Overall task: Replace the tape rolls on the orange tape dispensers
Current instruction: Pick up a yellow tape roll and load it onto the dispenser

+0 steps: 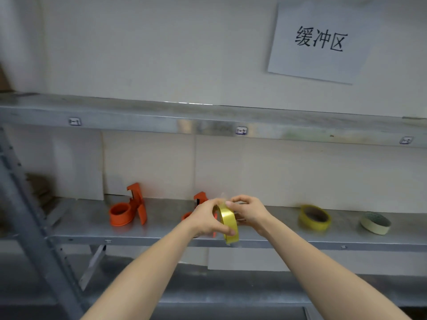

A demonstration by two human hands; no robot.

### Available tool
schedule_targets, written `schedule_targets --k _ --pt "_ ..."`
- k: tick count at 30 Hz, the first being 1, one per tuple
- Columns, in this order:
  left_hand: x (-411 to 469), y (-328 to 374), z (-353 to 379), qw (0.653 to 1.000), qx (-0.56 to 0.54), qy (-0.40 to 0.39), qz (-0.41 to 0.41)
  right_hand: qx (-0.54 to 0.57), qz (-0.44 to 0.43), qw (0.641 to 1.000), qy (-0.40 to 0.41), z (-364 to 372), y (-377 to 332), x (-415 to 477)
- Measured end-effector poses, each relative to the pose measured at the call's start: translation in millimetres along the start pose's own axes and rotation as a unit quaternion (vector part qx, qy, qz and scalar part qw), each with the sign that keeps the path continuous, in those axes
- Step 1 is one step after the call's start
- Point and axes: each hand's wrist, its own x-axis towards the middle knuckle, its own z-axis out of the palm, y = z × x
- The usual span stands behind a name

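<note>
Head view gives us both bare hands raised in front of a metal shelf [161,229]. Our left hand [205,219] has its fingers [227,230] curled closed around a yellow tape roll [228,224], which stands on edge. Our right hand [248,211] meets the roll from the other side, its fingers [231,202] pinched at the roll's upper rim; we cannot tell whether they grip a loose tape end.

Just behind the left fingers, partly hidden by them, an orange tape dispenser [200,197] sits on the shelf. A second orange tape dispenser [128,207] stands well to the left of them, its round hub bare.

Well to the right of the right fingers lies a flat yellow roll [314,217], and farther right a pale cream roll [375,222].

Above the fingers, on the wall, hangs a tilted white paper sign [321,40] with the black characters 缓冲区. The upper shelf's front edge [208,125] bears three small label stickers, one at [241,130], whose print is too small for us to read.
</note>
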Motion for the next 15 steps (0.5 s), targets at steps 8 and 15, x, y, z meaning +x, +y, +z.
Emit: schedule_targets --k 8,15 --pt "-20 -37 -70 0.999 0.013 -0.005 0.029 0.001 0.011 0.998 0.065 87 -16 20" --pt "-17 -47 -101 0.995 -0.091 0.028 -0.003 0.010 -0.044 0.997 0.066 121 -26 38"
